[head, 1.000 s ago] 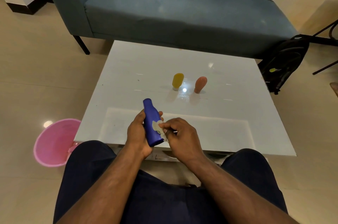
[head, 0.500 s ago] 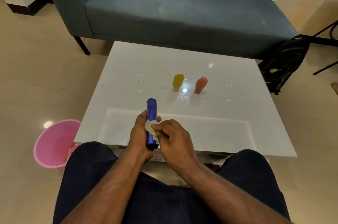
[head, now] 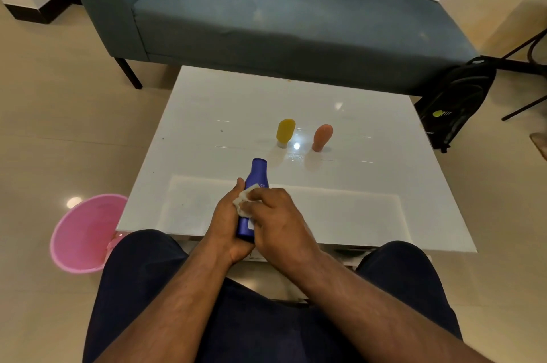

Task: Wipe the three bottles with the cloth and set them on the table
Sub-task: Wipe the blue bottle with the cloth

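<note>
I see a glossy white table (head: 207, 113) mid-frame, a blue sofa (head: 266, 16) above, a pink bucket (head: 85, 232) lower left. Yellow bottle (head: 285, 131) and orange bottle (head: 322, 137) stand at centre. Below them, my left hand (head: 225, 223) grips the blue bottle (head: 257, 176) — my right hand (head: 278, 220) pinches the cloth (head: 244, 202) against it.

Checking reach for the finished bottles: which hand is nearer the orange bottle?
Right. The right hand lies below and slightly left of the orange bottle, pressing the cloth; the left hand grips the blue bottle farther left.
</note>
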